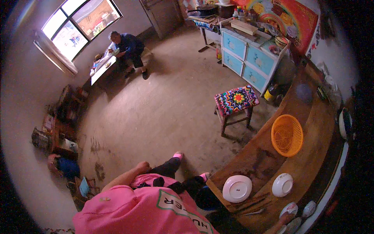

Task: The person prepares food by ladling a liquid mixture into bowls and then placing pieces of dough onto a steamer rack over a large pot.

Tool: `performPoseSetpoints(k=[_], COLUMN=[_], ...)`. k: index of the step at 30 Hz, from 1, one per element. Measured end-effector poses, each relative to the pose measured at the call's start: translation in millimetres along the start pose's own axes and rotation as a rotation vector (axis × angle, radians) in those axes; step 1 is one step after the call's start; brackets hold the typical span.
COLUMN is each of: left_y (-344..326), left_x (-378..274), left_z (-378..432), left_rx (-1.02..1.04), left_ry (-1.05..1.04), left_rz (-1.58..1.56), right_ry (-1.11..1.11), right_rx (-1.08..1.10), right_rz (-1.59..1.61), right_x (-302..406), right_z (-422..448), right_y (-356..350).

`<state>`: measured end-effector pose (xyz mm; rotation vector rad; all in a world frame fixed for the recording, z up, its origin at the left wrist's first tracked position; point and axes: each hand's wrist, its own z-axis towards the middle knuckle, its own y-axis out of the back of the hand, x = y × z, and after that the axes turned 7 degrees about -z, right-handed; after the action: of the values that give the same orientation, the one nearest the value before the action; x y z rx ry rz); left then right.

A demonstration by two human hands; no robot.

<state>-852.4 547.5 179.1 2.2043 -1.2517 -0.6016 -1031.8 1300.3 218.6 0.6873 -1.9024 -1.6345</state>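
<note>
My left hand [143, 167] hangs loosely curled beside my thigh, with nothing visible in it. At the lower right my right hand [287, 218] is on a small white bowl [288, 209], its fingers over the bowl's side; the grip is partly blurred. Close by are another pale bowl [309, 208] and more dishes at the dark rim. On the long wooden table [263, 166], a white plate [237, 189] and a white bowl [282, 185] lie upside down. Several chopsticks [251, 203] and a spoon [254, 212] rest near its front edge.
An orange plastic basket [287, 135] stands farther along the table. A stool [236, 101] with a patterned cover is beside it. Beyond are a blue-doored cabinet [248, 55] and a wok [206, 10]. Another person [127, 48] sits at a low table [102, 70] under the window.
</note>
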Motion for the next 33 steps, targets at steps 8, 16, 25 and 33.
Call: performPoseSetpoints(k=[8, 16, 25, 33], left_y=[2, 24, 12, 47], left_x=[-14, -57, -36, -96], left_z=[4, 27, 18, -2], left_rx=[-0.113, -0.018, 0.008, -0.051], left_ry=[-0.141, -0.241, -0.243, 0.064], left_rz=[-0.096, 0.054, -0.052, -0.177], right_ry=[0.033, 0.004, 0.287, 0.291], right_rx=[-0.003, -0.131, -0.208, -0.029], right_rz=[0.027, 0.144, 0.178, 0.310], right_x=[12, -47, 88, 98], right_z=[20, 40, -44, -47], right_y=[3, 29, 87, 39])
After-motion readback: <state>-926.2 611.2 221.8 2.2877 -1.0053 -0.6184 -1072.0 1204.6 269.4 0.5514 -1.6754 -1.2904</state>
